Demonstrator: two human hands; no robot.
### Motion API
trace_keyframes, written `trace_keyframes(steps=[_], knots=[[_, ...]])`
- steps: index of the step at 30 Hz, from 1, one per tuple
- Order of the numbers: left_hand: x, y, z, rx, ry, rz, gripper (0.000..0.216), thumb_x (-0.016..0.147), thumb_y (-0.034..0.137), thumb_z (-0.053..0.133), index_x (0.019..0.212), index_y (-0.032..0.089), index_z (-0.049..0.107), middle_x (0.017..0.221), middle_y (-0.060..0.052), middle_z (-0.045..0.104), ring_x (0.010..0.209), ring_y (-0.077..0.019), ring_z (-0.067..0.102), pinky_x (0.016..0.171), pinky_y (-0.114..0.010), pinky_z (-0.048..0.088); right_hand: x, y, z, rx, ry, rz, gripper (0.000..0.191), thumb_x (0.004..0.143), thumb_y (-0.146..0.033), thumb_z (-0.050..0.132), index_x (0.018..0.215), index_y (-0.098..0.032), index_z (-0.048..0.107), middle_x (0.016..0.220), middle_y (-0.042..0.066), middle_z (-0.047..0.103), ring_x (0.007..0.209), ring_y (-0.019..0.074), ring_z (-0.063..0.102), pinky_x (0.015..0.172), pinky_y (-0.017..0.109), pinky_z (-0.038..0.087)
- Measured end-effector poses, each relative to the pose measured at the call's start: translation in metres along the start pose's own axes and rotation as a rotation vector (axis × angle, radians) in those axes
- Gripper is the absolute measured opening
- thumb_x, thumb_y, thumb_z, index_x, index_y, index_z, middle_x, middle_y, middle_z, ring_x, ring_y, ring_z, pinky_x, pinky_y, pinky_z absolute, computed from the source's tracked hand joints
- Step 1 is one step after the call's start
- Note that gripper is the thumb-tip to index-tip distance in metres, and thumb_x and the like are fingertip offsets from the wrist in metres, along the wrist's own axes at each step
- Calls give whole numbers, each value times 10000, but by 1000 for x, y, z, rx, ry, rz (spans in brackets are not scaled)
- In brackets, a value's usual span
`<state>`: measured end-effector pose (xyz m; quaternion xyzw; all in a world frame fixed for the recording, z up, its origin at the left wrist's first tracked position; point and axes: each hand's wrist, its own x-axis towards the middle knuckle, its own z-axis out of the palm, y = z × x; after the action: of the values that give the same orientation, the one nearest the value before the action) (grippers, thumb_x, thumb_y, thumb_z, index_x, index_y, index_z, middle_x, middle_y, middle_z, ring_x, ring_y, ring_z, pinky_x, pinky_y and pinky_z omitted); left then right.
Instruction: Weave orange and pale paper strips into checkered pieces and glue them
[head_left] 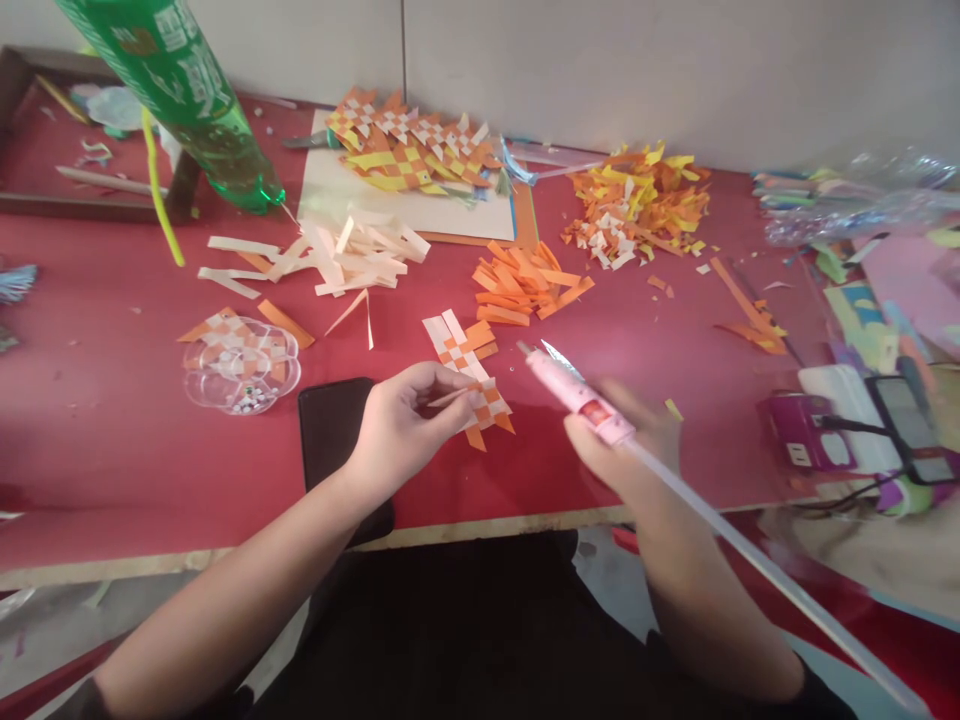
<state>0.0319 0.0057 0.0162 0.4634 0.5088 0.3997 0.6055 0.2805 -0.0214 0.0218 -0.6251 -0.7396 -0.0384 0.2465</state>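
Observation:
My left hand (405, 425) pinches a woven orange-and-white paper piece (469, 375) just above the red table (112, 430). My right hand (630, 445), a little blurred, grips a pink glue gun (576, 392) whose nozzle points up-left toward the woven piece, a short gap away. A long clear glue stick (765, 575) trails from the back of the gun toward the lower right.
A black phone (330, 425) lies under my left wrist, beside a clear flower-shaped tray (240, 370). Loose white strips (352, 255), orange strips (525, 285), a scrap heap (637, 205) and finished woven pieces (409, 145) lie beyond. A green bottle (195, 90) leans far left; a power strip (847, 395) sits right.

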Motion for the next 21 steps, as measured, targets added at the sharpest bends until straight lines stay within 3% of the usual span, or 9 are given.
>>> trace_keyframes(steps=[3, 6, 8, 11, 14, 17, 21], knots=[[1, 1, 0, -120, -5, -71, 244, 774, 384, 779, 851, 177, 675, 870, -52, 758, 852, -201, 741, 741, -270, 621, 14, 49, -15, -149, -101, 56, 316, 694, -217, 673, 1006, -189, 634, 731, 66, 643, 580, 179, 512, 565, 328, 333], [0, 2, 1, -208, -29, -108, 251, 768, 374, 789, 858, 178, 661, 867, -41, 751, 845, -191, 741, 732, -261, 624, 31, 104, -19, -171, -185, 26, 329, 718, -178, 626, 1045, -163, 647, 843, 142, 678, 719, 227, 570, 641, 377, 329], [0, 3, 2, -221, -42, -109, 242, 771, 356, 790, 844, 173, 649, 844, -30, 740, 819, -177, 739, 748, -263, 623, 38, 132, -16, -168, -240, 0, 271, 747, -168, 581, 1002, -172, 673, 876, 138, 688, 777, 230, 589, 668, 386, 328], [1, 4, 2, -196, -38, -102, 233, 771, 333, 791, 820, 168, 634, 800, -12, 722, 771, -147, 731, 736, -229, 609, 43, 149, -9, -195, -244, -14, 278, 727, -141, 583, 977, -181, 697, 873, 115, 686, 786, 228, 581, 679, 387, 321], [4, 3, 2, -195, -22, -105, 240, 765, 330, 796, 824, 168, 630, 798, -13, 723, 769, -141, 729, 729, -210, 598, 41, 131, -6, -241, -165, 5, 318, 723, -136, 595, 1023, -163, 695, 889, 140, 655, 843, 259, 561, 700, 410, 315], [5, 2, 2, -211, -23, -116, 253, 759, 342, 799, 829, 172, 625, 801, -14, 723, 777, -149, 731, 736, -225, 601, 37, 85, 1, -215, -102, -25, 260, 780, -175, 600, 1032, -172, 661, 942, 117, 629, 921, 272, 549, 770, 411, 359], [5, 2, 2, -196, -42, -112, 246, 764, 342, 795, 830, 178, 623, 797, -12, 724, 766, -144, 728, 700, -207, 591, 34, 21, 22, -31, -82, -211, 79, 884, -271, 627, 913, -217, 677, 906, 58, 617, 923, 236, 533, 803, 392, 373]])
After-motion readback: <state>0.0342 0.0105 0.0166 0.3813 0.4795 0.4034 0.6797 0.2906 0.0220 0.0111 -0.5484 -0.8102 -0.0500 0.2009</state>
